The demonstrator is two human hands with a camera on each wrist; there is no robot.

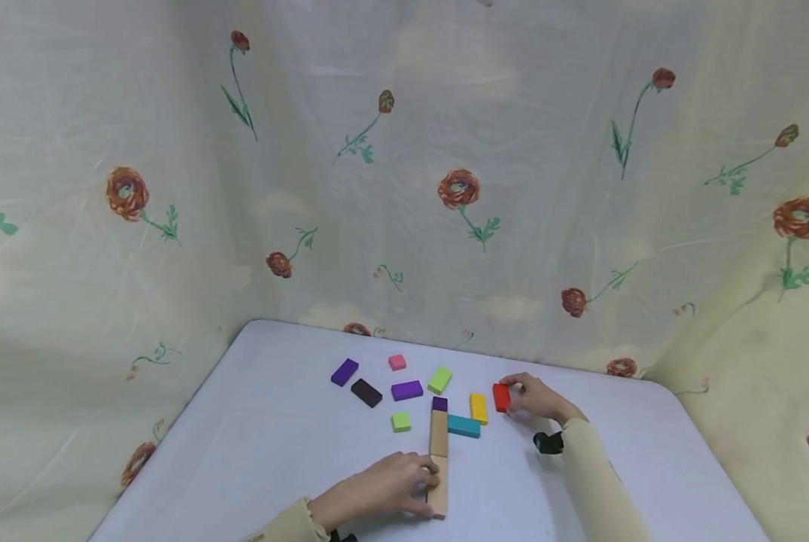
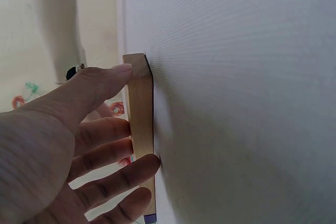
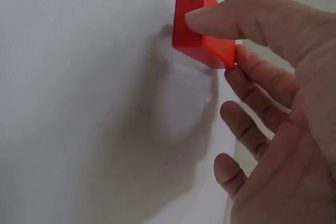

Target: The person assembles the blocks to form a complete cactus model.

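Note:
My right hand (image 1: pixel 536 397) pinches a red block (image 1: pixel 502 397) at the right of the group, with the thumb on its near end and a forefinger by its far end in the right wrist view. The other fingers hang free of it. Near the front, my left hand (image 1: pixel 392 485) rests against a plain wooden block (image 1: pixel 439 489). Its thumb touches the near end and its loosely stretched fingers lie along the top and side. Another wooden block (image 1: pixel 439 433) stands end to end beyond it, then a dark purple block (image 1: pixel 440 404). A teal block (image 1: pixel 463 426) lies crosswise beside that row.
A yellow block (image 1: pixel 479 408) lies between the teal and red ones. Scattered to the left and behind are a purple block (image 1: pixel 407 390), a dark brown block (image 1: pixel 366 393), a pink block (image 1: pixel 397 362) and a lime green block (image 1: pixel 400 421). Flowered curtains (image 1: pixel 377 226) surround the white table (image 1: pixel 275 421).

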